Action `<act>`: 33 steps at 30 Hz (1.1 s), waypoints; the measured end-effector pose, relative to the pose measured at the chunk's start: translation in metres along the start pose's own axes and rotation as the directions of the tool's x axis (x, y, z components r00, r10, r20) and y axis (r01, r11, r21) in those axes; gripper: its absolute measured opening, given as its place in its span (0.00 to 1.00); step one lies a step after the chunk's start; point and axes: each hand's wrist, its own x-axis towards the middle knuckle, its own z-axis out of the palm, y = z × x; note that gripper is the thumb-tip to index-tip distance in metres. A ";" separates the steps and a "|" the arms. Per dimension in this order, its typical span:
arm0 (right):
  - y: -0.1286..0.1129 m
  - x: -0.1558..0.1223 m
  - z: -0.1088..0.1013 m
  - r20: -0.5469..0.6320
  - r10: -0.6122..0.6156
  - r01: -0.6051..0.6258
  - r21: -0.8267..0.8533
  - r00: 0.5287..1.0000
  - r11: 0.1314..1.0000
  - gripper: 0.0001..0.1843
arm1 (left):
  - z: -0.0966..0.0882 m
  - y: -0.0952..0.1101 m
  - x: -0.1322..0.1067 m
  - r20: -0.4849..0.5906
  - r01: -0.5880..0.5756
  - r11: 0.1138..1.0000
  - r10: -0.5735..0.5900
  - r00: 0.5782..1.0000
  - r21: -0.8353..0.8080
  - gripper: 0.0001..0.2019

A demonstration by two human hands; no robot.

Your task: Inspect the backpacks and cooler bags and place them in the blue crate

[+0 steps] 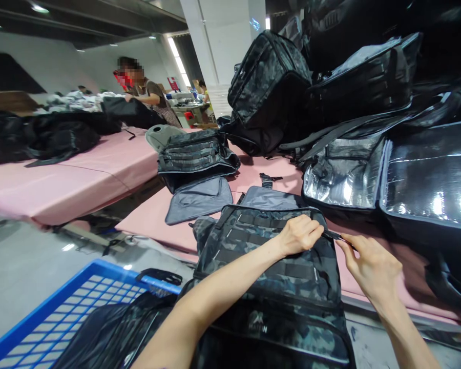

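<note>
A dark camouflage backpack [269,279] with webbing rows and a pale logo lies in front of me, its upper end on the pink table. My left hand [301,234] is closed on the bag's upper right edge, gripping a bit of dark strap or fabric there. Just to its right, my right hand [372,264] pinches a slim black strap end [343,239] between thumb and fingers. The strap runs between the two hands. What lies inside the left fist is hidden.
A blue plastic basket [100,269] with black bags stands at lower left. Behind the backpack are another camouflage bag [197,154], a grey flap [200,200] and open silver-lined bags [346,174]. A co-worker [149,95] handles black fabric beyond another pink table [80,179].
</note>
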 end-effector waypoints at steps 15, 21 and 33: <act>0.026 -0.005 0.021 0.446 0.368 -0.565 0.483 0.816 0.669 0.19 | 0.002 -0.007 -0.004 -0.027 0.023 0.990 -0.027 0.999 -0.137 0.22; 0.017 0.002 0.019 0.454 0.390 -0.594 0.529 0.801 0.606 0.18 | 0.008 -0.002 -0.004 -0.071 0.139 0.956 -0.163 0.984 -0.260 0.17; 0.010 0.000 0.029 0.076 0.420 -0.394 0.529 0.904 0.752 0.15 | -0.002 -0.003 0.012 0.576 0.452 -0.359 -0.552 0.603 -0.817 0.11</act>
